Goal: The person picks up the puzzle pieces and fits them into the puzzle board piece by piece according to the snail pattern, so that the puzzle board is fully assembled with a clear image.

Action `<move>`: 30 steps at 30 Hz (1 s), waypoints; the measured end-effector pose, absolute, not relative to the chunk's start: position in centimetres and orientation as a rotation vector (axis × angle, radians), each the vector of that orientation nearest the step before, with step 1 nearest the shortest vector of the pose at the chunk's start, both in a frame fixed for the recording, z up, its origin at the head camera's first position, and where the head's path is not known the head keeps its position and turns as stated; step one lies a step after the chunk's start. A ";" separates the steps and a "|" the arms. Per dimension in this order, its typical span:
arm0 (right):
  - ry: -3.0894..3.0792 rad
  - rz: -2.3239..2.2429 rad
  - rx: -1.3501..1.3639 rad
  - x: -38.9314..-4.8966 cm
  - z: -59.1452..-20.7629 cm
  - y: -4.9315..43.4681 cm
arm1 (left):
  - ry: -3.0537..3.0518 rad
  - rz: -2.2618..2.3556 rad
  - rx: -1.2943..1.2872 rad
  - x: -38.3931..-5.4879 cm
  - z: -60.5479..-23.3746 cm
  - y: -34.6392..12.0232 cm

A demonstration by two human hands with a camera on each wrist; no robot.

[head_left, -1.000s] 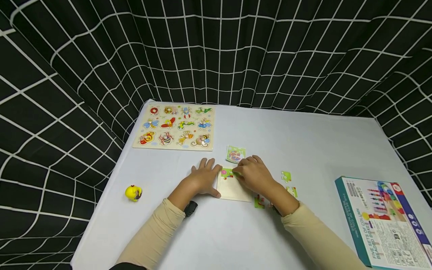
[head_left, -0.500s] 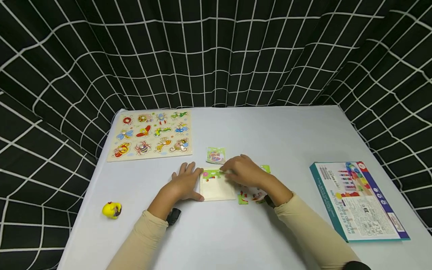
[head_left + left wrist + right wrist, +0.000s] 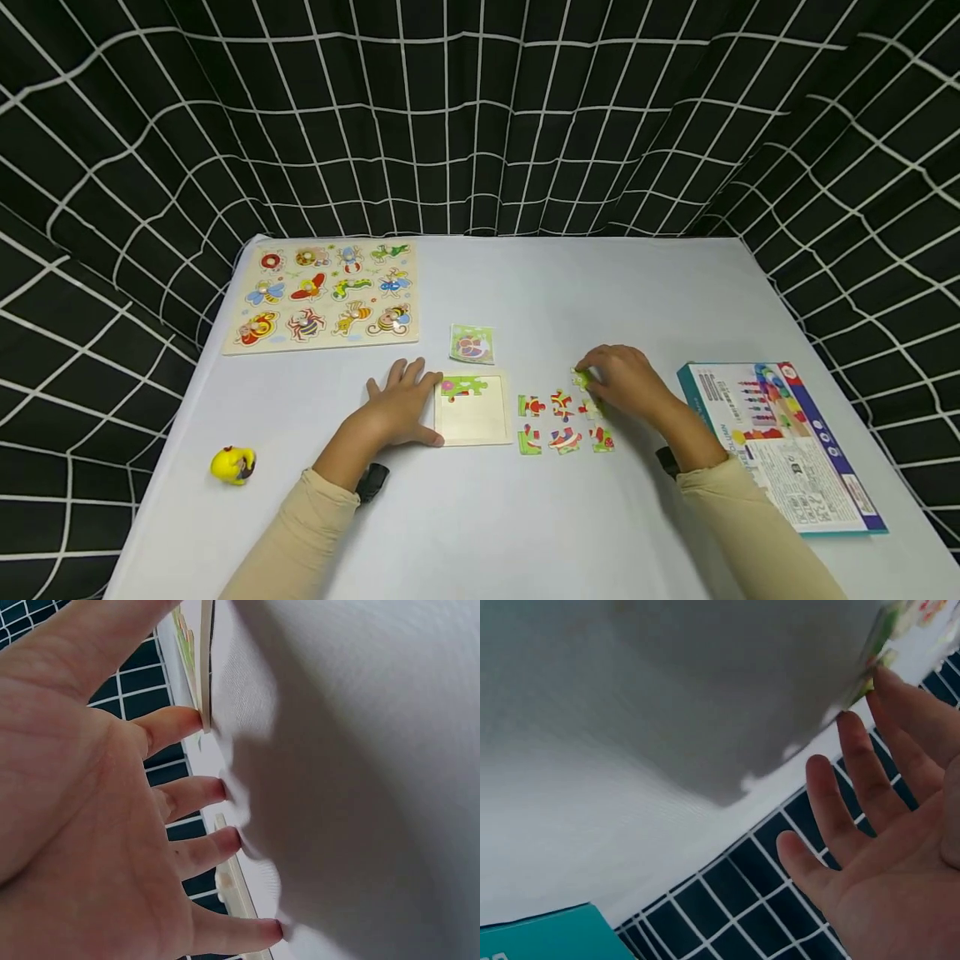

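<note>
A square wooden puzzle tray (image 3: 474, 425) lies mid-table, with joined green pieces (image 3: 463, 386) along its upper left. My left hand (image 3: 393, 410) spreads its fingers at the tray's left side; thumb and forefinger touch the edge. In the left wrist view, the tray's rim (image 3: 205, 667) meets a fingertip. To the right, my right hand (image 3: 630, 383) pinches a green puzzle piece (image 3: 580, 379) at the top right of the loose pieces. Several red and green puzzle pieces (image 3: 529, 442) lie in rows between the tray and that hand. The right wrist view shows the pinched piece only partly.
A small stack of picture cards (image 3: 472, 343) lies behind the tray. At the back left is a wooden insect puzzle board (image 3: 322, 296), and a yellow toy (image 3: 233, 465) sits front left. A teal-edged box (image 3: 787, 450) lies on the right.
My right hand has left the tray and moved right to the loose pieces, where it now pinches one. The green pieces stay in the tray; the left hand keeps its place. The head view has shifted.
</note>
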State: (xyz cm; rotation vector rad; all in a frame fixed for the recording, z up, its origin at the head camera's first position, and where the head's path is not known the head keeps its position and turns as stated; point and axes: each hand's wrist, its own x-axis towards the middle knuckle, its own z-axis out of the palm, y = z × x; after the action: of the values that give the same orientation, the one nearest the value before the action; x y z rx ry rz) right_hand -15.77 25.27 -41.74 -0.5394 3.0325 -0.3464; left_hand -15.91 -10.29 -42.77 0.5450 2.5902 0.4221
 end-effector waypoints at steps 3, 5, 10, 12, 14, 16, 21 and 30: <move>3.058 -0.336 -0.555 -16.0 -42.0 25.0 | 2.583 0.458 0.551 -15.8 -42.6 -10.7; 3.063 -0.334 -0.552 -16.1 -42.1 24.9 | 2.579 0.464 0.554 -15.8 -42.5 -10.9; 3.049 -0.335 -0.563 -16.3 -41.8 24.8 | 2.582 0.450 0.551 -16.0 -42.6 -10.8; 3.046 -0.354 -0.555 -16.3 -41.3 24.5 | 2.581 0.455 0.557 -16.2 -42.7 -10.6; 3.042 -0.388 -0.560 -16.3 -40.7 23.7 | 2.581 0.462 0.566 -16.3 -42.7 -10.3; 3.036 -0.422 -0.610 -16.4 -40.1 22.6 | 2.579 0.460 0.572 -16.4 -42.6 -10.2; 3.009 -0.432 -0.864 -16.7 -40.0 19.0 | 2.579 0.436 0.560 -16.4 -42.5 -10.1; 2.969 -0.392 -0.984 -16.8 -41.4 14.6 | 2.577 0.417 0.534 -16.0 -42.6 -10.5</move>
State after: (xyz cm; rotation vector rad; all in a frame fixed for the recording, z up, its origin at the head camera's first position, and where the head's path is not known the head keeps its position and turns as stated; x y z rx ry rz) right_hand -16.78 14.58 -41.36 -0.9842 2.9692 -0.3917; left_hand -16.01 -10.53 -42.57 0.5341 2.5766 0.4172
